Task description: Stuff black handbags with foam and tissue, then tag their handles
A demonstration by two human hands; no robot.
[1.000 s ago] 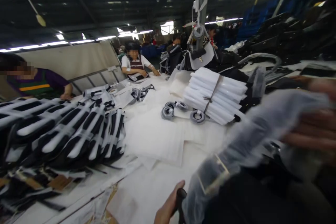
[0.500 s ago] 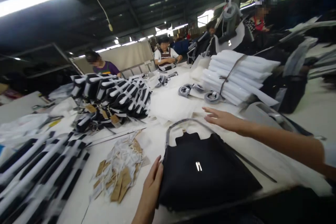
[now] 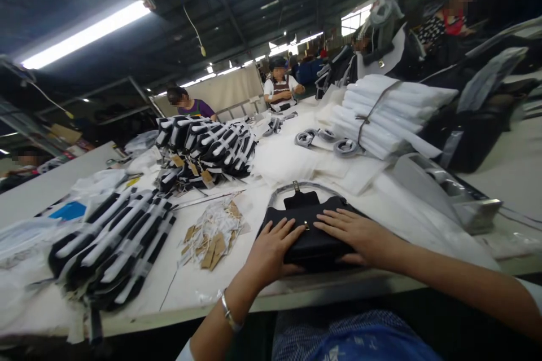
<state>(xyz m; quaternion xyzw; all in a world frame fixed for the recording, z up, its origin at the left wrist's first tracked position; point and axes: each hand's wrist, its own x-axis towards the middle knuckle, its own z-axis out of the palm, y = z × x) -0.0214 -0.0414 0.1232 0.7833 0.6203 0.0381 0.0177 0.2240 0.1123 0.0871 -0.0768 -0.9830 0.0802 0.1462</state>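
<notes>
A black handbag lies at the table's front edge, its flap tab and arched, wrapped handle pointing away from me. A small metal clasp shows in its middle. My left hand rests on the bag's left half, fingers spread and the thumb by the near edge. On the right half, my right hand lies flat with its fingers stretched out. To the left of the bag is a heap of brown tags with white strings.
Black bags wrapped in white strips lie at the left, with a larger pile behind. Tied white sheets and wrapped grey coils sit at the back right. Clear plastic lies on the right. Co-workers are across the table.
Both hands have come onto the bag's top: the left from its side, the right from above the table behind it. The camera view has shifted, showing more of the front edge.
</notes>
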